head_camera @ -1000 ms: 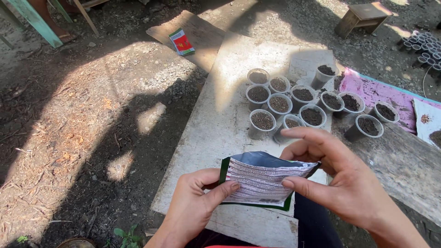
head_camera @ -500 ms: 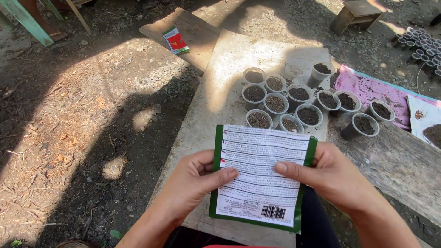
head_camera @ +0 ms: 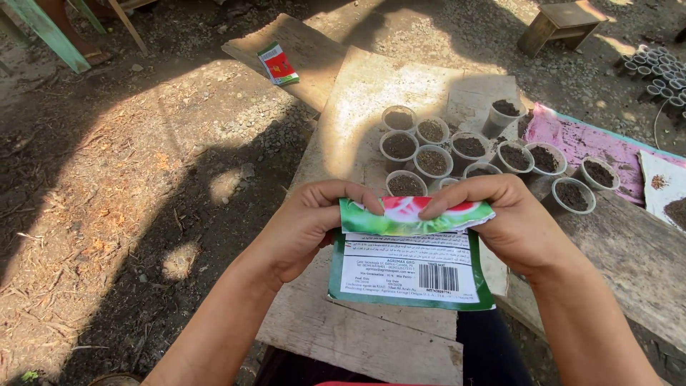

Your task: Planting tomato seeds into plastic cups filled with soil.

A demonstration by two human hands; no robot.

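Seed packet (head_camera: 411, 268) between both hands over board (head_camera: 357, 143), soil cups (head_camera: 432, 161) behind it, second packet (head_camera: 278, 63) far left

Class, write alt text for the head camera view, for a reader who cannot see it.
Two bare hands, left hand and right hand, fold over the top of a green-edged seed packet above a pale wooden board. On the board stand small clear cups of soil; a red packet lies farther off.
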